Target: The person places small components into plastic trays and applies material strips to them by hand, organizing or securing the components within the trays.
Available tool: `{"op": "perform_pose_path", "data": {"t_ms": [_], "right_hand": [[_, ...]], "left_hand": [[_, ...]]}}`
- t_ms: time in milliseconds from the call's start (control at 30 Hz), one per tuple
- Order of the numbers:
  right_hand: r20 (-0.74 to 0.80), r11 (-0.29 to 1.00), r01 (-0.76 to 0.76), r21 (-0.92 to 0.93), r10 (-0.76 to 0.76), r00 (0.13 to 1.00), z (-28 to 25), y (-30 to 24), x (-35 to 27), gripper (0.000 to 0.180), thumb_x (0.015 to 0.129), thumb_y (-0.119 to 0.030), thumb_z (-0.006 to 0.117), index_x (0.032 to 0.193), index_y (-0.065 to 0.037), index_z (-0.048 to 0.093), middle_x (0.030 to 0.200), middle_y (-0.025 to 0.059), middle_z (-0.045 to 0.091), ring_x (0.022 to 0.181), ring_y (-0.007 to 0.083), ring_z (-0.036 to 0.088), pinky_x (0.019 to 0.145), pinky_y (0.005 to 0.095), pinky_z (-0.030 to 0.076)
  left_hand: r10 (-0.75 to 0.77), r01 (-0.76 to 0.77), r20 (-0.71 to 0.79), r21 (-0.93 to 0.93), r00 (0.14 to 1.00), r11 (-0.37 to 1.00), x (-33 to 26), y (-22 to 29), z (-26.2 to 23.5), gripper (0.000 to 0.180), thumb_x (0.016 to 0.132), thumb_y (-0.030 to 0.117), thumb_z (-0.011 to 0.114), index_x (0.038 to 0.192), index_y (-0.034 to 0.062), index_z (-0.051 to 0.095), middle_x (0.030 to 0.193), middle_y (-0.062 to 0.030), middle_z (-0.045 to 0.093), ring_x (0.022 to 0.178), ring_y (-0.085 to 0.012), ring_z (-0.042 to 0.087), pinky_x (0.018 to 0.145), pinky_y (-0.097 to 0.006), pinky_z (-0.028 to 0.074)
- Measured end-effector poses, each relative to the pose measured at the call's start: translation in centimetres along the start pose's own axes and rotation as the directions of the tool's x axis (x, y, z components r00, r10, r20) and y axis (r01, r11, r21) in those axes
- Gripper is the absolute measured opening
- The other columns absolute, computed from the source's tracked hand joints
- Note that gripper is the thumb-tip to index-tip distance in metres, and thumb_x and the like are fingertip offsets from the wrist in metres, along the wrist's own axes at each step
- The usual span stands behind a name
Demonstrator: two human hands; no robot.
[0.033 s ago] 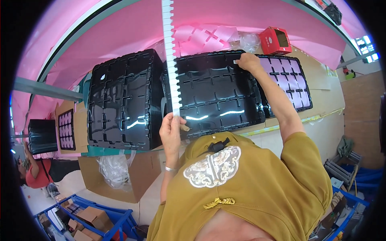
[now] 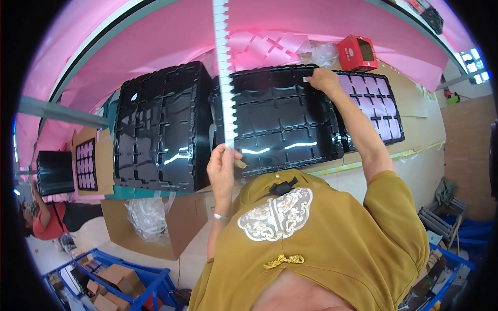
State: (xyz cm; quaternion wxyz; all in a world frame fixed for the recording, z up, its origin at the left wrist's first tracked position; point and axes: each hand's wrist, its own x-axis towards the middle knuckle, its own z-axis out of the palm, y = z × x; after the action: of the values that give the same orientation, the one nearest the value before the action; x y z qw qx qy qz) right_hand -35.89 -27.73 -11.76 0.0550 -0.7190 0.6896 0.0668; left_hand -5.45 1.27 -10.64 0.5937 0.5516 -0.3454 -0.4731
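My left hand (image 2: 222,165) is closed in a pinch on the lower end of a long white strip (image 2: 223,78) with a notched right edge. The strip stands across the left side of the middle stack of glossy black plastic trays (image 2: 280,111). Beside the thumb shows a small tan piece (image 2: 240,164); I cannot tell what it is. At the far right corner of that stack, my right hand (image 2: 323,81) has its fingers pressed together, with a small white piece (image 2: 306,79) at their tips, against the top tray.
A taller stack of black trays (image 2: 155,129) stands left. Right of the middle stack lies a black tray with lilac compartments (image 2: 371,103). A red box (image 2: 358,53) and pink cut sheet (image 2: 267,46) sit behind. Below are an open carton (image 2: 187,223) and blue cart (image 2: 155,285). Far left, another person (image 2: 46,223) works.
The whole picture has shifted very slightly. Both hands keep their places, the left on the strip and the right at the tray's far corner.
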Motion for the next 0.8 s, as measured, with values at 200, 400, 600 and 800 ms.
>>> {"op": "perform_pose_path", "data": {"t_ms": [200,400,600,800], "right_hand": [[-0.29,0.674,0.47,0.569,-0.37,0.882,-2.0,-6.8,-10.1,0.022,0.087,-0.023,0.068,0.092,-0.001,0.067,0.085,0.004,0.062,0.073,0.0158,0.06,0.068,0.0311,0.049],[0.263,0.167,-0.206,0.964,-0.497,0.827,-0.3,-15.2,-17.1,0.029,0.085,-0.029,0.073,0.097,-0.003,0.068,0.079,-0.0011,0.062,0.066,0.0051,0.05,0.058,0.0209,0.041],[0.311,0.232,-0.221,0.947,-0.502,0.807,-1.0,-16.2,-17.5,0.026,0.085,-0.027,0.072,0.087,-0.002,0.067,0.068,-0.0025,0.056,0.056,0.0041,0.043,0.049,0.0214,0.033],[0.31,0.264,-0.198,0.944,-0.502,0.807,-0.9,-16.4,-18.6,0.025,0.087,-0.028,0.071,0.083,-0.004,0.064,0.067,-0.0038,0.053,0.056,0.0035,0.041,0.048,0.0205,0.031]], "left_hand": [[-0.083,0.088,0.054,-0.09,0.995,0.992,0.2,-0.2,0.5,0.018,0.099,0.011,0.053,0.11,-0.0016,0.058,0.081,-0.0048,0.066,0.065,-0.0081,0.06,0.06,-0.021,0.046],[-0.109,0.113,0.074,-0.048,0.991,0.992,0.1,0.0,0.9,0.017,0.099,0.014,0.053,0.106,-0.0004,0.06,0.08,-0.0045,0.066,0.068,-0.0069,0.058,0.064,-0.021,0.046],[-0.071,0.075,0.112,-0.034,0.991,0.997,0.1,0.3,0.6,0.019,0.099,0.014,0.054,0.107,-0.0018,0.059,0.083,-0.0059,0.067,0.071,-0.0084,0.061,0.065,-0.021,0.048],[-0.026,0.022,0.036,0.115,0.999,0.993,0.3,-0.6,0.8,0.017,0.096,0.013,0.057,0.102,-0.0015,0.062,0.078,-0.0041,0.069,0.069,-0.006,0.063,0.062,-0.022,0.048]]}}
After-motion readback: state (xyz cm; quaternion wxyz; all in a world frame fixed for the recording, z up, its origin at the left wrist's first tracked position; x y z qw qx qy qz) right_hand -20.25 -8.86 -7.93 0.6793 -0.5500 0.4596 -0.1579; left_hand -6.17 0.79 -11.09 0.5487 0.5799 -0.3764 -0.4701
